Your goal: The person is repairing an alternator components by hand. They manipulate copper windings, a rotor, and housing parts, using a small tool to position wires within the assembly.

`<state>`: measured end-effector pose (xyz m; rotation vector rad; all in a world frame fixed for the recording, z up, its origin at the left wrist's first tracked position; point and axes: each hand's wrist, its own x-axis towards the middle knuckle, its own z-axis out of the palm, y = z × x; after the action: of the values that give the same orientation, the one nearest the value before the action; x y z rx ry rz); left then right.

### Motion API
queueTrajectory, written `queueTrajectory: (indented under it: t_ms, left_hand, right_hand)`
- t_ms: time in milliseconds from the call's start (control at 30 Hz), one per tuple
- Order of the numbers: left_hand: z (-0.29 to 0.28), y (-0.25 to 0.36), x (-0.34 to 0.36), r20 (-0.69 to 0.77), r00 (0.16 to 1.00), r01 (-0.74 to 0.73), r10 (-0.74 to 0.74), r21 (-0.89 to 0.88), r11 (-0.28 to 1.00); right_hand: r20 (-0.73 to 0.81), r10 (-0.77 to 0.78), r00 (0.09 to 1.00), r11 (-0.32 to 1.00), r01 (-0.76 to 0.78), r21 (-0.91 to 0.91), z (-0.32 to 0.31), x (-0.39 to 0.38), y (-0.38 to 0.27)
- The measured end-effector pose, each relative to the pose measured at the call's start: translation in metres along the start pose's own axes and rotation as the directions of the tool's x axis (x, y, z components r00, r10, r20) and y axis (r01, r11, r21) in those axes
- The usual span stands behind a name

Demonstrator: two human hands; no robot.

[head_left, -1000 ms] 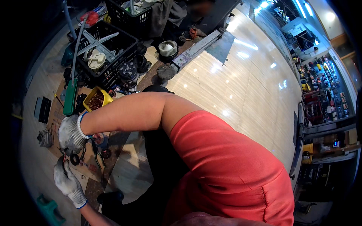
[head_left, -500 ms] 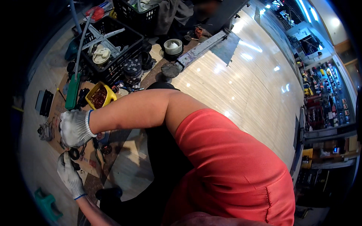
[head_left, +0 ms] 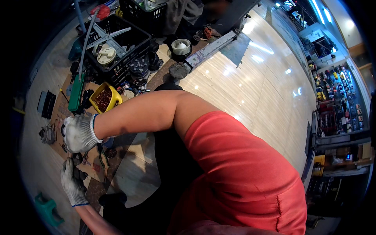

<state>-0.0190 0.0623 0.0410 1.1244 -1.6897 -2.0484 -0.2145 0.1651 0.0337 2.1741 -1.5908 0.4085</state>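
While your gloved right hand and left hand close on a small dark part over the cardboard sheet, you seem mid-disassembly; next needs a steady twist, though neither grip shows clearly.

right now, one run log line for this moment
left hand: gloved, on small dark part | right hand: gloved, above it | yellow plastic tub: beside

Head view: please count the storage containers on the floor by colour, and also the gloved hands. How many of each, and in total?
Black plastic lattice crates: 2
Yellow plastic bin of small brown parts: 1
Hands in white knit gloves: 2
Total: 5
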Motion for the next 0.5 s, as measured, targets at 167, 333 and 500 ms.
queueTrajectory:
  t_ms: [167,333,500]
  left_hand:
    - [-0.002,0.002,-0.008,0.156,0.801,-0.434,0.578,0.817,0.380]
    - [-0.016,0.010,-0.007,0.413,0.581,-0.498,0.701,0.862,-0.096]
    - [-0.017,0.009,-0.007,0.401,0.603,-0.517,0.689,0.855,-0.044]
  right_hand:
    - [0.527,0.075,0.846,0.909,-0.275,0.312,-0.013,0.013,0.003]
    - [0.505,0.013,0.863,0.678,-0.379,0.630,-0.007,0.020,0.017]
    - [0.401,0.019,0.916,0.769,-0.270,0.579,0.010,0.020,0.027]
